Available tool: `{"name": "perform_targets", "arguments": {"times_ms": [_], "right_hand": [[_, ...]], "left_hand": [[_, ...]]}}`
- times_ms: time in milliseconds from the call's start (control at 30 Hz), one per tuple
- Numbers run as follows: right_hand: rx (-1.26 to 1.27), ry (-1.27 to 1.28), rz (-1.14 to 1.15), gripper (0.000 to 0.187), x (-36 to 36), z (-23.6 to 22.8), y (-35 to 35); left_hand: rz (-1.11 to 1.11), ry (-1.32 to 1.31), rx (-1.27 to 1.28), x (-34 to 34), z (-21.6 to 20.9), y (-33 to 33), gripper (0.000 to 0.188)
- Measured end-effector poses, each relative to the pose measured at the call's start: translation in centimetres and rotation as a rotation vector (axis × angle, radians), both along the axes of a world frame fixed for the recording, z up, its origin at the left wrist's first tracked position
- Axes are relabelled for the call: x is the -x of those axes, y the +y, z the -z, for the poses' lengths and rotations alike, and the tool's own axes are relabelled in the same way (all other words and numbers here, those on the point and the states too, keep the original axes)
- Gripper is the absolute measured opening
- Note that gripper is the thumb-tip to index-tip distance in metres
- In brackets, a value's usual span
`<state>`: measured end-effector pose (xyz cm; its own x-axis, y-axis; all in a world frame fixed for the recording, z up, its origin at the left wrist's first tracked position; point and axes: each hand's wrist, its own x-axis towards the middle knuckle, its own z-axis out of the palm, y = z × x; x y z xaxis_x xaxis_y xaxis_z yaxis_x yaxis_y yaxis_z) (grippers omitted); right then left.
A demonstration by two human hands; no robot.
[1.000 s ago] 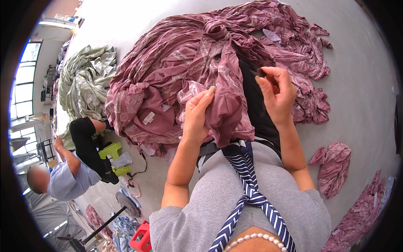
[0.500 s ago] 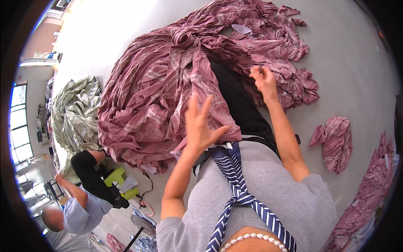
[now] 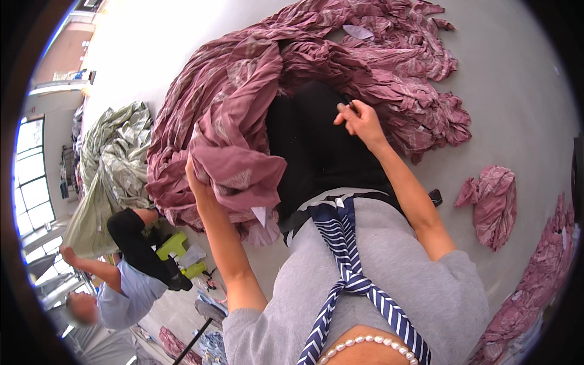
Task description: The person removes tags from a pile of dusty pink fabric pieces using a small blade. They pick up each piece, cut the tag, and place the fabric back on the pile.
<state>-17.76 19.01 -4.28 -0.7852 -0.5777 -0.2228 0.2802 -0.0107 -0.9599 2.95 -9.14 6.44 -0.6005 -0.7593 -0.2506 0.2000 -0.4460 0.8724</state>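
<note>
A great heap of pink patterned fabric (image 3: 243, 79) spreads in front of me and across my left side. My left hand (image 3: 194, 176) is at its near left part, where a turned-over flap of the fabric covers the fingers, so their grip is hidden. Over my black-trousered lap (image 3: 322, 146), my right hand (image 3: 364, 126) is closed with the fingers curled. A small dark thing (image 3: 344, 107) shows at its fingertips, too small to name. A pale label-like piece (image 3: 260, 214) hangs under the flap.
Green fabric (image 3: 118, 158) lies at left beside a seated co-worker (image 3: 131, 292) and a lime-green stool (image 3: 175, 245). A pink bundle (image 3: 494, 207) rests on the floor at right, with a longer pink pile (image 3: 529, 286) nearer. A dark pole (image 3: 194, 340) stands at lower left.
My left hand has moved left to the fabric, and the pink cloth has come off my lap that way. My right hand has shifted slightly left and nearer. The co-worker's green fabric is now stretched lower.
</note>
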Motion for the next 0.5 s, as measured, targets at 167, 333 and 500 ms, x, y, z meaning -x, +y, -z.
{"name": "perform_targets", "arguments": {"times_ms": [167,333,500], "right_hand": [[0.160,-0.021,-0.375,0.040,-4.9,-2.5,-4.2],[0.192,-0.331,-0.581,0.026,-6.5,-3.7,-6.0],[0.515,-0.503,-0.182,0.010,-3.5,-9.5,-2.5]], "left_hand": [[0.035,0.002,-0.102,-0.4,2.2,-0.4,0.022],[0.077,-0.080,-0.117,-0.1,4.4,-1.3,0.026],[0.119,-0.371,0.152,0.2,5.9,-0.9,0.029]]}}
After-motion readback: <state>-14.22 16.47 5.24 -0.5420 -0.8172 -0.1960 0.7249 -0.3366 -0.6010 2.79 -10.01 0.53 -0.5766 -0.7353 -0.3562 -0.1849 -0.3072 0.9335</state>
